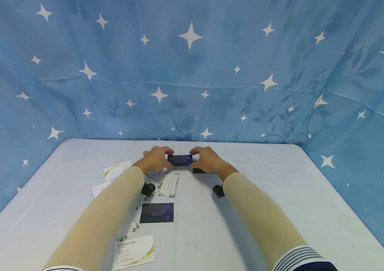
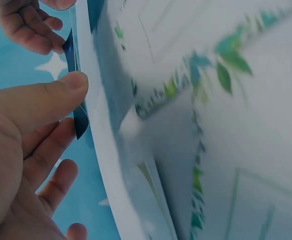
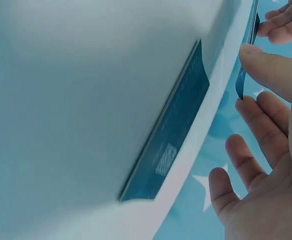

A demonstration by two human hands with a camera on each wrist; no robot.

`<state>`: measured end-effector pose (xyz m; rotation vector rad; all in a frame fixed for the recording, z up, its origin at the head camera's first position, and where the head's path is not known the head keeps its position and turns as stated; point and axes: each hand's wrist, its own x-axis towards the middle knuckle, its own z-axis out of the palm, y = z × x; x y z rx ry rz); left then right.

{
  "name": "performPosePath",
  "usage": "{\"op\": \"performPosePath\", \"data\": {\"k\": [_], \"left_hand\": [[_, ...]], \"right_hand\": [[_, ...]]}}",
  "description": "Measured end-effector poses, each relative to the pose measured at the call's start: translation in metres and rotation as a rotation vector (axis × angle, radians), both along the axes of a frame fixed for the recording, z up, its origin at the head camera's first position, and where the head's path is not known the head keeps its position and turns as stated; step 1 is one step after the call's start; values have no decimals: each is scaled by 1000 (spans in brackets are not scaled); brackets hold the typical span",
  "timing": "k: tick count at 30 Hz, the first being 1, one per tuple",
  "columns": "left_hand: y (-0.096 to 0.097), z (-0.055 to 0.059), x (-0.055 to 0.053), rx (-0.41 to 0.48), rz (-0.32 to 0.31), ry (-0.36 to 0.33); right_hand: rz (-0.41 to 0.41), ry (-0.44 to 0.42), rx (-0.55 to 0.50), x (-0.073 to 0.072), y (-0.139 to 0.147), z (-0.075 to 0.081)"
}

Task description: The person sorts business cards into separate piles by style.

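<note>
Both hands hold a dark blue business card (image 1: 180, 160) up near the table's far edge. At the card's left end, my left hand (image 1: 154, 159) pinches it between thumb and fingers. My right hand (image 1: 207, 159) pinches the opposite end the same way. In the left wrist view, the thumb presses near the curved end of the card (image 2: 81, 124), and the other fingers spread loosely. The right wrist view shows the card (image 3: 240, 84) almost edge-on. Beneath the right hand, a small stack of dark cards (image 3: 172, 131) lies on the table, partly hidden in the head view.
Another dark card (image 1: 156, 213) lies nearer on the white table (image 1: 314, 210). Leaf-bordered cards (image 1: 169, 185) sit left of centre. White cards with gold curves lie at the front (image 1: 133, 251) and far left (image 1: 115, 171). A blue star-patterned curtain (image 1: 192, 75) hangs behind.
</note>
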<state>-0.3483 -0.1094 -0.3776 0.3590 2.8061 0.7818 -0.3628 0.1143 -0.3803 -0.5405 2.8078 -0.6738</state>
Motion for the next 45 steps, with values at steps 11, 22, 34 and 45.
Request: {"op": "performPosePath", "data": {"k": [11, 22, 34, 45], "left_hand": [[38, 1, 4, 36, -60, 43], [64, -12, 2, 15, -81, -5], [79, -21, 1, -35, -79, 29], [81, -22, 1, -73, -71, 35]], "right_hand": [[-41, 4, -37, 16, 47, 4], [-112, -30, -38, 22, 70, -5], [-142, -51, -22, 20, 78, -10], [-143, -50, 5, 19, 78, -15]]}}
